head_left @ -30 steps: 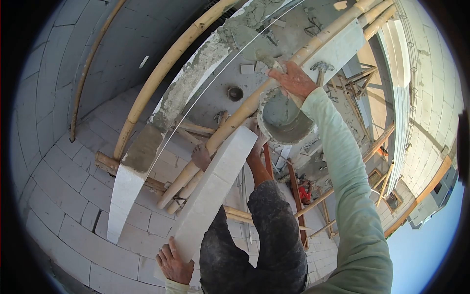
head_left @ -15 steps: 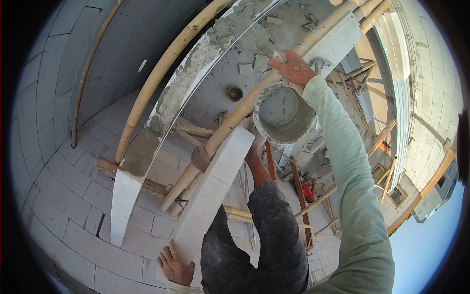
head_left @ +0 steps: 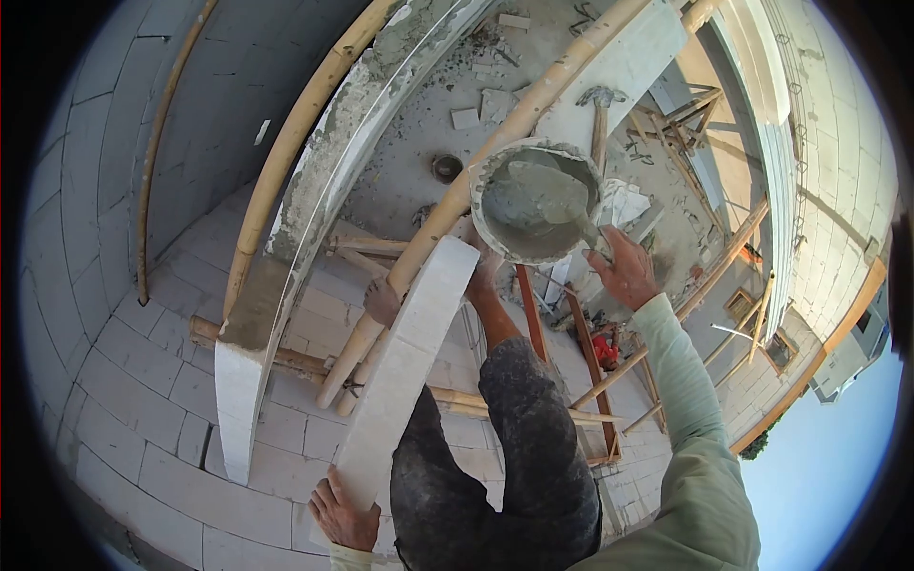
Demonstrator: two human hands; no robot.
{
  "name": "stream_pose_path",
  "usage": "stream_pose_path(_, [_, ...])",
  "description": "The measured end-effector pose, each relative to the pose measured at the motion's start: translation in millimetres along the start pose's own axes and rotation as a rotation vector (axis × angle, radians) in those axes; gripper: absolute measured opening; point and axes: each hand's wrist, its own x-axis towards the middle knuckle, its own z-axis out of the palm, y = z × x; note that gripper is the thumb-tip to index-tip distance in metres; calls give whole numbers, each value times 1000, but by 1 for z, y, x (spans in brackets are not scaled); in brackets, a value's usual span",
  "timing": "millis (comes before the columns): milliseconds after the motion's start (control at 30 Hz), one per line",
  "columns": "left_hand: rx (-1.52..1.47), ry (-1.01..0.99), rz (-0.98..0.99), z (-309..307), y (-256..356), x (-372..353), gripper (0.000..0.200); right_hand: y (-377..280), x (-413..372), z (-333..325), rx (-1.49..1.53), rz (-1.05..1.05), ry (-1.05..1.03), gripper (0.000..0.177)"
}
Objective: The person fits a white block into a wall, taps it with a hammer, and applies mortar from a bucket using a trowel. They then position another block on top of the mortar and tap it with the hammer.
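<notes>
My left hand grips the lower end of a long white lightweight block, which slants up in front of my legs. My right hand is closed around the handle of a trowel, whose mortar-smeared blade lies over the mouth of a bucket. Grey wet mortar shows inside the bucket. A hammer lies on a pale board just beyond the bucket. Left of the block, a wall top carries a layer of grey mortar.
Bamboo poles run diagonally beside the bucket and my bare feet. Far below is a floor with rubble and a small round container. Another person in red is down there. Block walls rise at the left.
My right hand has come down from the bucket's far rim to its near right side, now with the trowel in it. The hammer is now uncovered. My left hand stays on the block.
</notes>
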Motion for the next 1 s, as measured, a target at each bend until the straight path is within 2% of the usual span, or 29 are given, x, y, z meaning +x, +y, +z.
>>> stream_pose_path(33, [-3,-24,-12,-1,0,-1,84,9,-6,13,-169,7,31,43])
stream_pose_path(133, [3,-50,-18,-3,2,1,84,20,5,49,-216,44,68,35])
stream_pose_path(200, [13,-45,-10,-5,1,2,84,17,31,66,-268,121,9,32])
stream_pose_path(267, [-10,-94,-57,-5,1,1,91,22,57,95,-355,140,111,31])
stream_pose_path(400, [5,-110,-79,-9,1,2,91,18,67,104,-229,63,-60,36])
stream_pose_path(467, [33,-37,14,-11,3,3,90,17,57,80,-197,116,-126,42])
stream_pose_path(500, [25,-27,15,-10,2,4,90,20,53,67,-164,177,-195,48])
stream_pose_path(600, [-3,-28,10,-8,1,2,91,44,38,42,-123,188,-248,57])
stream_pose_path(667, [10,-49,-2,-7,1,0,92,62,40,28,-95,148,-289,58])
stream_pose_path(767, [7,-38,-4,-6,2,-1,93,33,43,-34,-45,116,-453,55])
stream_pose_path(1000, [-41,-50,-50,-4,6,-4,94,-9,111,-125,-84,-34,-379,53])
